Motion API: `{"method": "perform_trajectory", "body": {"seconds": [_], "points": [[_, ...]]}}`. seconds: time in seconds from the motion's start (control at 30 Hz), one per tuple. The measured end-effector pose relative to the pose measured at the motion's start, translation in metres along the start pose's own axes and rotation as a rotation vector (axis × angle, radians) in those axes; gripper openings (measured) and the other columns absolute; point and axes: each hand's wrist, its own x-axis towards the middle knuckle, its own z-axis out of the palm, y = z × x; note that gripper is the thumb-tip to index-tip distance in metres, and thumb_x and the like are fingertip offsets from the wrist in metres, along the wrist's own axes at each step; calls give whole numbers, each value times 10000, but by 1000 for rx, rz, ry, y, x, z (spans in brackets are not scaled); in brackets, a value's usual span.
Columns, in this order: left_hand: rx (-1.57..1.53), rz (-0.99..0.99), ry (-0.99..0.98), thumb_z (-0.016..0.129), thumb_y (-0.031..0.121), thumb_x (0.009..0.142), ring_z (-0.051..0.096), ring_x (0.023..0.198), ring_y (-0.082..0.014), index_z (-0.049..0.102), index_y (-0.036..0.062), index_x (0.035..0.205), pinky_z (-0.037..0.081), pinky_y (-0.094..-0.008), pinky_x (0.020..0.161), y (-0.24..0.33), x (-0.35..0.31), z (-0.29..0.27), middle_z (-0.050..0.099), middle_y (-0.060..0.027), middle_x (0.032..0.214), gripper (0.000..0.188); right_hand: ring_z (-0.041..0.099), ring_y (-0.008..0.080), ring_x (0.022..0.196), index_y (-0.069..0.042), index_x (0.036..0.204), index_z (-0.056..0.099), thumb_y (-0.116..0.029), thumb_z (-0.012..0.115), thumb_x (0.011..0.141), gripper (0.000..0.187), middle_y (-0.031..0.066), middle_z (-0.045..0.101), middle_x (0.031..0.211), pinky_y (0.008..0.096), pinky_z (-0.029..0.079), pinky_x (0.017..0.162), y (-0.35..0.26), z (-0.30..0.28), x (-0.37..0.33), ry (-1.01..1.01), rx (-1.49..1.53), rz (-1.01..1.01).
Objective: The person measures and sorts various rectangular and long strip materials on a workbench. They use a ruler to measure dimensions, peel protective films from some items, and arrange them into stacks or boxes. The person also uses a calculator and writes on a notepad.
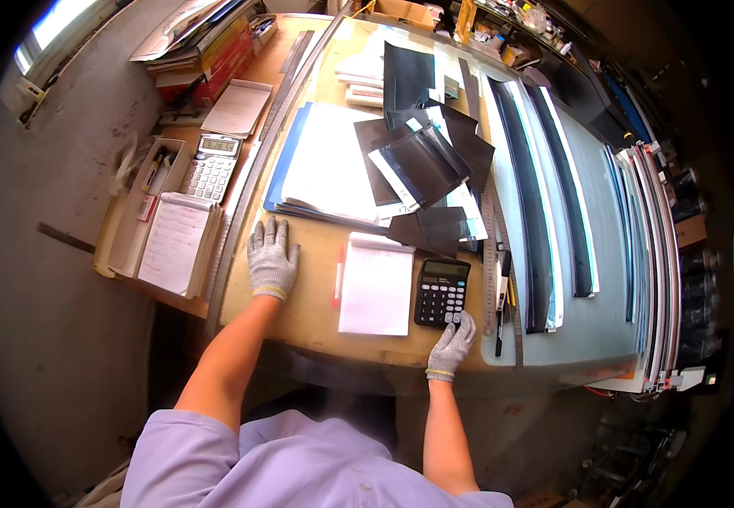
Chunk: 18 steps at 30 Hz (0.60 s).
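Note:
My left hand, in a grey knit glove, lies flat on the tan tabletop with its fingers stretched forward. My right hand, gloved the same way, touches the lower right corner of a black calculator. Its fingertips rest by the bottom keys, and I see nothing held in it. Between my hands lies a white notepad, with a red and white pen along its left side. Beyond them sit a stack of white sheets on blue folders and a pile of dark film pieces.
Long dark strips lie on the glass at the right, beside a metal ruler and a few pens. At the left, a side shelf bears a silver calculator and a written notepad. Upright panels line the right edge.

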Motion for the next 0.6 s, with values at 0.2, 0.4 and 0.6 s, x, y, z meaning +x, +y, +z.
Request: {"method": "perform_trajectory", "body": {"seconds": [0.2,0.4,0.6], "points": [[47,-15,-51,584,349,956,334,1455,-375,412,101,1524,225,-483,1219,5,4,0,389,-160,1575,643,542,408,1149,41,1279,535,-106,525,987,327,232,556,1234,485,424,1014,-1,2,2,45,1,21],[81,8,-35,540,352,984,349,1449,-368,446,113,1503,244,-475,1204,1,2,10,397,-134,1579,580,384,434,1376,-95,1405,537,-254,536,995,440,229,378,1512,516,328,1130,-17,2,6,-51,-83,-76],[98,27,-9,558,328,976,367,1437,-366,443,116,1507,258,-471,1202,1,2,13,418,-119,1568,583,324,442,1410,-149,1311,638,-181,661,888,424,195,369,1522,566,307,1147,-45,8,23,-241,-259,-274]]}}
